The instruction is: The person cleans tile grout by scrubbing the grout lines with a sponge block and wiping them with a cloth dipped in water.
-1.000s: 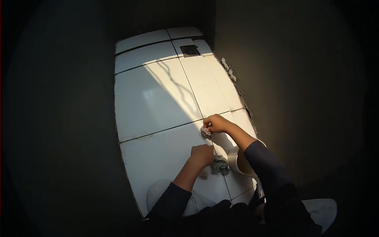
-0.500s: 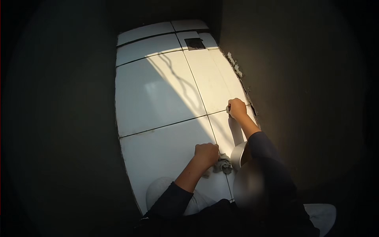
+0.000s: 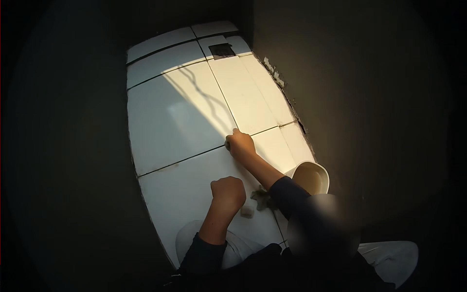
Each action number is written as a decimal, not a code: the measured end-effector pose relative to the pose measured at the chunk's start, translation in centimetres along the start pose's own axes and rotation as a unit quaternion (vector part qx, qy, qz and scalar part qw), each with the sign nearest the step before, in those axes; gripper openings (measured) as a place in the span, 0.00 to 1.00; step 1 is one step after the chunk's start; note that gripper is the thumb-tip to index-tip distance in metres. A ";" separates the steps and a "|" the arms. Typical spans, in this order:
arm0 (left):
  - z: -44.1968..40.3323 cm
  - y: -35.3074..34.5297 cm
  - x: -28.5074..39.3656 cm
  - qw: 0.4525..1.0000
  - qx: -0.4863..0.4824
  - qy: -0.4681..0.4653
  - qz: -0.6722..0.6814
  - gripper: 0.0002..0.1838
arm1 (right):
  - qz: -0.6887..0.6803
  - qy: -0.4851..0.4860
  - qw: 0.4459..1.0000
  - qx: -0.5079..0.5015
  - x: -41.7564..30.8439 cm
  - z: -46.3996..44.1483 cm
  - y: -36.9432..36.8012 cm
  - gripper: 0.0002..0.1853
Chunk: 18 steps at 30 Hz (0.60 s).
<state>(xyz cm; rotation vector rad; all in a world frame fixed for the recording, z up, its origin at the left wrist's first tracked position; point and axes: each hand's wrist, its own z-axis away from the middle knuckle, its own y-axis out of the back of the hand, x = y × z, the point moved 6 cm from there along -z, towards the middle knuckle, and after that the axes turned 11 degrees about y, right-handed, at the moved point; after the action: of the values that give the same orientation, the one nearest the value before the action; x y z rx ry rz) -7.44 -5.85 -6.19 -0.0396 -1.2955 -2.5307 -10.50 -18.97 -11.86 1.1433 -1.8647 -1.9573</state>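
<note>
My right hand [image 3: 241, 145] is closed at the crossing of two dark joints in the white floor tiles [image 3: 182, 121]. Its fingers press down by the joint, and whatever they hold is hidden. Closer to me, my left hand [image 3: 228, 193] makes a fist just over a shaded tile; its palm side is turned away, so I cannot see inside it. A crumpled grey rag [image 3: 261, 198] lies between my left hand and my right forearm. Beside it is a small beige block [image 3: 247, 212].
A pale container [image 3: 321, 177] of cloudy liquid stands right of my right forearm. A dark square opening [image 3: 222, 51] cuts the far tiles. Dark walls [image 3: 369, 121] flank the floor, with rough, crumbly edging [image 3: 274, 72] along the right one. My knees are at the bottom.
My right hand has moved left along the cross joint, from near the right wall to the joint crossing. My left hand has shifted slightly left, away from the rag. The view has turned a little.
</note>
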 end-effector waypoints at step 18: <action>-0.3 -1.1 -0.7 0.996 -0.093 0.008 -0.008 0.15 | -0.459 -0.095 0.880 -0.079 5.3 -2.3 4.1 0.17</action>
<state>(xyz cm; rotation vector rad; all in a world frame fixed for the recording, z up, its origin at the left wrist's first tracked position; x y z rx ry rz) -7.04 -5.28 -7.34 -0.0487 -1.0536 -2.6510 -14.09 -24.77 -9.88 2.0973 -1.2552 -2.6883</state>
